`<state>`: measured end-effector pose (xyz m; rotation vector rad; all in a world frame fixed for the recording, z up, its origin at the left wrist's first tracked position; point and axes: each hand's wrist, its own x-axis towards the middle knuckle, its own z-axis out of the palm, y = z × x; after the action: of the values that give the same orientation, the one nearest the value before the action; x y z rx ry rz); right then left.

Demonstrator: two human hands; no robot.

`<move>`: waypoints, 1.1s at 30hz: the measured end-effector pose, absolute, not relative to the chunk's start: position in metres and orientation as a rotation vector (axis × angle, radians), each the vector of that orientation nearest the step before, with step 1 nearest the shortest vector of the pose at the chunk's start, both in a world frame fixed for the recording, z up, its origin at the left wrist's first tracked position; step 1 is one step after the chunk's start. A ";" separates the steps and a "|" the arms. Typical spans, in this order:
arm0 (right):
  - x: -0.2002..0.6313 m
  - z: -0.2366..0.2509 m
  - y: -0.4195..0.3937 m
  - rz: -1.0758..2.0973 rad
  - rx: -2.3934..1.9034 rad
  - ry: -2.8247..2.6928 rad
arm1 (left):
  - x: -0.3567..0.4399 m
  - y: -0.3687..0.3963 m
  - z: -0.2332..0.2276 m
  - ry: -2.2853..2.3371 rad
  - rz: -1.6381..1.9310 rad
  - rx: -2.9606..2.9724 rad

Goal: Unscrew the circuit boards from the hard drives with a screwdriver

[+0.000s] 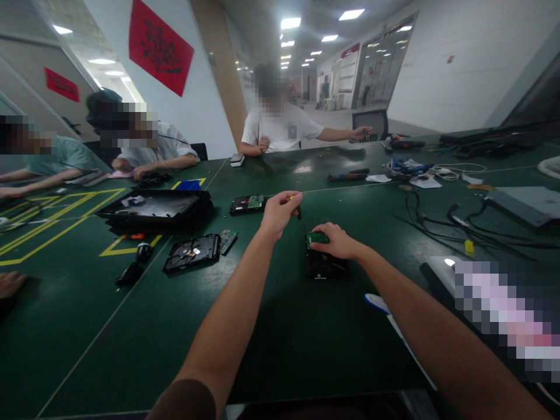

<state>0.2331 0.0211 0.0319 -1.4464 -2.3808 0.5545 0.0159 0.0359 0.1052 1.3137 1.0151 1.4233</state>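
Drive (326,267): lies flat on the green table (271,350), under the right hand and just right of and nearer than the left hand's grip.
Tray (164,204): black, well left of the grip.
Open drive (192,254): left of the grip and nearer the wearer; its bare inside faces up.
Loose board (228,240): just beside the open drive's right side, between it and the left forearm.
Far drive (246,204): near the left hand, on its left, with green circuitry showing.
Left hand (279,214): thumb and fingertips pinch the screwdriver from above.
Screwdriver (300,214): slants down from the pinch towards the drive's far left corner; whether the tip touches is too small to tell. The step in hand looks like working a screw at the board.
Board (318,237): green, at the drive's far end, partly under the right thumb. The next move seems to call for a seated tip, an upright shaft and a steady drive.
Right hand (336,240): fingers bent over the drive's far end, thumb on the board, apparently bracing both.
Cables (459,224): black, well right of both hands.
Metal box (527,205): right of the cables, farthest from the grip.
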 end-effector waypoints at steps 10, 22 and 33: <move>0.234 0.032 0.023 0.580 -1.440 -2.379 | 0.012 0.041 0.101 1.055 1.500 1.488; 0.233 0.033 0.021 0.577 -1.455 -2.369 | 0.014 0.042 0.098 0.979 1.489 1.555; 0.234 0.027 0.024 0.540 -1.435 -2.376 | 0.022 0.033 0.105 0.971 1.442 1.453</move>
<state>0.2344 0.0237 0.0273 -1.4353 -2.3761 0.5398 0.0221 0.0325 0.1050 1.4533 0.9709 1.4420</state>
